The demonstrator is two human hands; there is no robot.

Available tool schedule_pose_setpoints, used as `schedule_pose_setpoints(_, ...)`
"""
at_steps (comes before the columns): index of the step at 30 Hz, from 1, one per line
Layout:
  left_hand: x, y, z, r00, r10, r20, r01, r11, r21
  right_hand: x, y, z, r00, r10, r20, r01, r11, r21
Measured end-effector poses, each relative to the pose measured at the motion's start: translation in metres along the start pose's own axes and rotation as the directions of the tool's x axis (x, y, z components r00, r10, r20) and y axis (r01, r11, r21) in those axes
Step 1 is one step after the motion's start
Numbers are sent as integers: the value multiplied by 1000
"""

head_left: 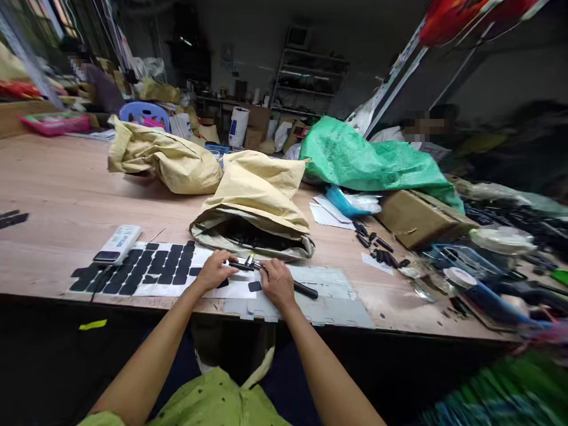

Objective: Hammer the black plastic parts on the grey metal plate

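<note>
My left hand (216, 269) and my right hand (276, 283) meet at the table's front edge, both closed on a slim black rod-like tool (304, 290) with a small metal fitting (249, 261) at its middle. The left fingers pinch its left end; the right hand wraps the handle, whose black end sticks out to the right. Under the hands lies a white sheet (142, 288) carrying rows of several black rounded pads (153, 267). One loose black pad (254, 286) lies between my hands.
An open tan sack (257, 195) with dark parts inside lies just behind my hands. A white remote-like device (119, 243) rests at the left. A green sack (368, 160), cardboard box (421, 219), small black parts (377, 245) and cluttered containers fill the right. Other people sit far back.
</note>
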State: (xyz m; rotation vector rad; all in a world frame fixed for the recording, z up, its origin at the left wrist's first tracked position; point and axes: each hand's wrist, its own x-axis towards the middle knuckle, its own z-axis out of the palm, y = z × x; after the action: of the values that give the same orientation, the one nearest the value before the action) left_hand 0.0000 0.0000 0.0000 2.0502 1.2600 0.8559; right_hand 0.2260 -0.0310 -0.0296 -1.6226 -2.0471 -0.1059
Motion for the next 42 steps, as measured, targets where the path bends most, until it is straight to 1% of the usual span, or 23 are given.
schedule_pose_setpoints(3, -13, -6, 15, 1000, -29, -2, 29, 998, 51, 0, 2, 2, 1000, -5, 1, 5, 1000, 10)
schedule_pose_setpoints(6, -19, -8, 21, 999, -26, -21, 28, 996, 89, -1, 3, 3, 1000, -9, -1, 9, 1000, 12)
schedule_pose_setpoints(12, -19, -6, 20, 1000, -17, -9, 18, 991, 133, -1, 2, 3, 1000, -1, -5, 1, 1000, 1)
schedule_pose_setpoints(18, -17, -4, 20, 997, -78, -12, 79, 989, 128, -2, 8, 2, 999, -37, -2, 37, 998, 50)
schedule_pose_setpoints(20, -16, -3, 19, 995, -95, -11, 96, 988, 122, 0, 7, -4, 999, -41, -21, 43, 995, 91)
schedule_pose_setpoints(22, -15, -2, 19, 994, -106, -10, 106, 987, 119, 1, 3, -13, 997, 4, -73, 8, 986, 164)
schedule_pose_setpoints(24, -15, 0, 18, 993, -119, -9, 120, 986, 115, 1, -5, -23, 992, 57, -111, -24, 961, 274)
schedule_pose_setpoints(27, -15, 2, 17, 990, -140, -11, 141, 984, 105, -4, -18, -33, 996, 39, -81, -2, 911, 412)
schedule_pose_setpoints(29, -16, 2, 17, 990, -139, -8, 139, 985, 100, -9, -24, -33, 999, 9, -43, 11, 897, 442)
schedule_pose_setpoints(33, -17, 0, 18, 992, -128, 7, 127, 987, 97, -17, -33, -27, 999, -30, 16, 21, 911, 413)
schedule_pose_setpoints(38, -16, -1, 18, 992, -124, 14, 122, 985, 122, -20, -41, -25, 999, -39, 2, 35, 920, 390)
schedule_pose_setpoints(42, -16, 0, 18, 991, -134, 15, 132, 984, 122, -25, -42, -24, 996, -49, 68, 27, 958, 286)
